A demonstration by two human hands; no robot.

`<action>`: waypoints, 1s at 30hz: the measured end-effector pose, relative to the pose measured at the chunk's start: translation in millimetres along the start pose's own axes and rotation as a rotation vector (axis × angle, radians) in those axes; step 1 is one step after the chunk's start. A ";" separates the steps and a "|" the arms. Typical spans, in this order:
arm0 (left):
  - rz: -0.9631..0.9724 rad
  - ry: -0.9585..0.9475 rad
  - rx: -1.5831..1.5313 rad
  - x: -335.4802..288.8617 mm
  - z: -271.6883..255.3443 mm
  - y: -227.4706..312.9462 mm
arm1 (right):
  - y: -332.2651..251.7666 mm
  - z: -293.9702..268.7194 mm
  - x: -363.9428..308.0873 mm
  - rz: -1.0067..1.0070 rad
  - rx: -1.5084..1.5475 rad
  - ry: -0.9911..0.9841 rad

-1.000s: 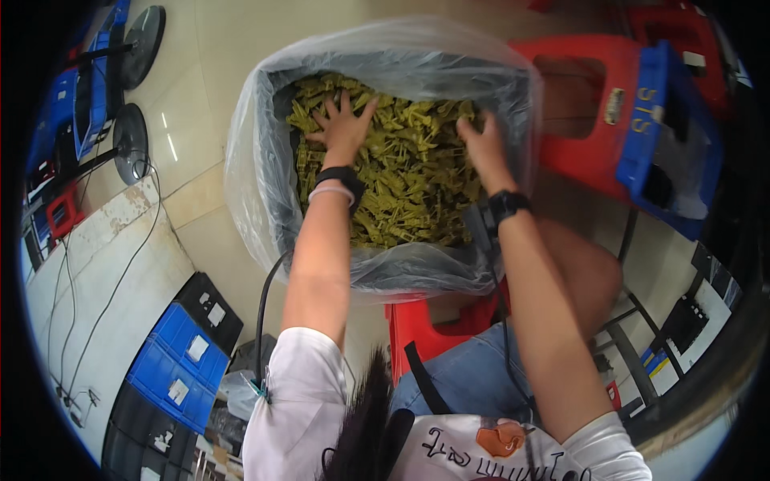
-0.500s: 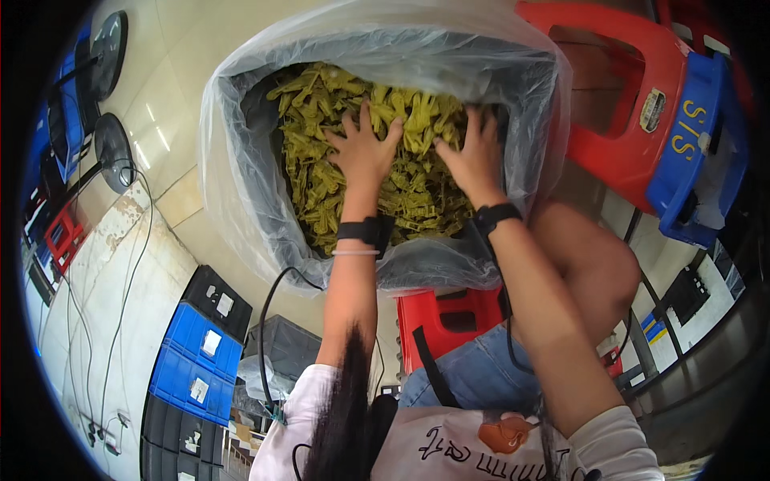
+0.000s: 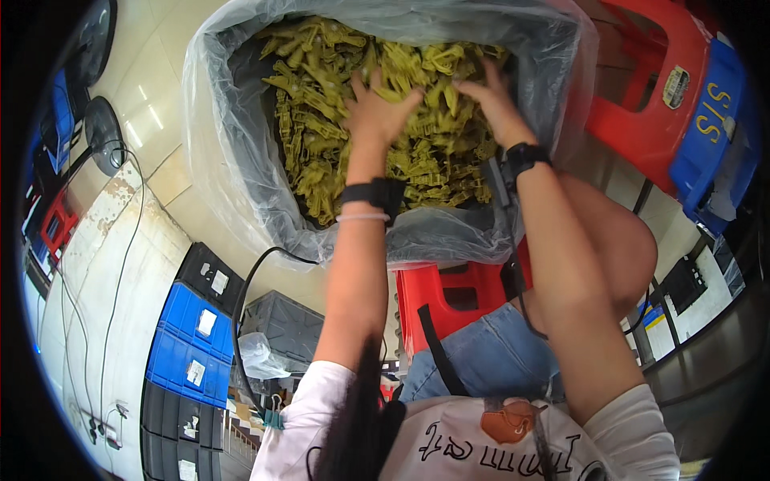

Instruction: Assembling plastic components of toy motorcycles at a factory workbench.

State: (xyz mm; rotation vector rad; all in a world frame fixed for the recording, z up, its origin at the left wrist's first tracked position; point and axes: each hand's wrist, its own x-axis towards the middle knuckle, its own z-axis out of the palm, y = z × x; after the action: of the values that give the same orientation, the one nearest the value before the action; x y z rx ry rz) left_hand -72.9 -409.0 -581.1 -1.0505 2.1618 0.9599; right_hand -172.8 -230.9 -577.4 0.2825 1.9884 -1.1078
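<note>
A deep container lined with a clear plastic bag (image 3: 216, 136) stands in front of me. It holds a heap of small olive-yellow moulded plastic parts (image 3: 321, 152), whose exact kind I cannot make out. My left hand (image 3: 381, 114) is over the middle of the heap, palm down, fingers spread, their tips at the parts. Further right, near the bag's inner wall, my right hand (image 3: 497, 108) reaches over the pieces with thumb and fingers apart. Neither hand is closed around a part. Dark bands circle both wrists.
A red plastic stool (image 3: 449, 301) stands just before my knees. At the right are a red chair (image 3: 654, 120) and a blue plastic bin (image 3: 714, 132). Blue crates (image 3: 196, 321) and a grey crate (image 3: 285, 325) are at the left. A black cable (image 3: 249, 289) loops beside my left arm.
The view has shifted, so the container sits higher in the picture. Both hands have moved slightly away from me and to the right over the heap, fingers still spread.
</note>
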 end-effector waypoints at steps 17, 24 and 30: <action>0.029 -0.078 -0.551 -45.3 27.6 -9.4 | 9.1 13.1 -25.5 0.088 -0.184 -0.341; 0.189 -0.030 -0.372 -32.8 29.5 -10.7 | 26.6 4.9 -3.0 0.119 -0.105 -0.372; 0.101 -0.262 -0.678 -30.1 18.1 -11.4 | 15.9 2.2 -20.6 0.162 0.022 -0.442</action>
State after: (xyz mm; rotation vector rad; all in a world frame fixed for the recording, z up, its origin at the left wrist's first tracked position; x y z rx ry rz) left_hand -44.2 -386.7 -574.3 -1.0271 1.7117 1.8426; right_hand -149.9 -219.5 -572.2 0.1865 1.5363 -0.9894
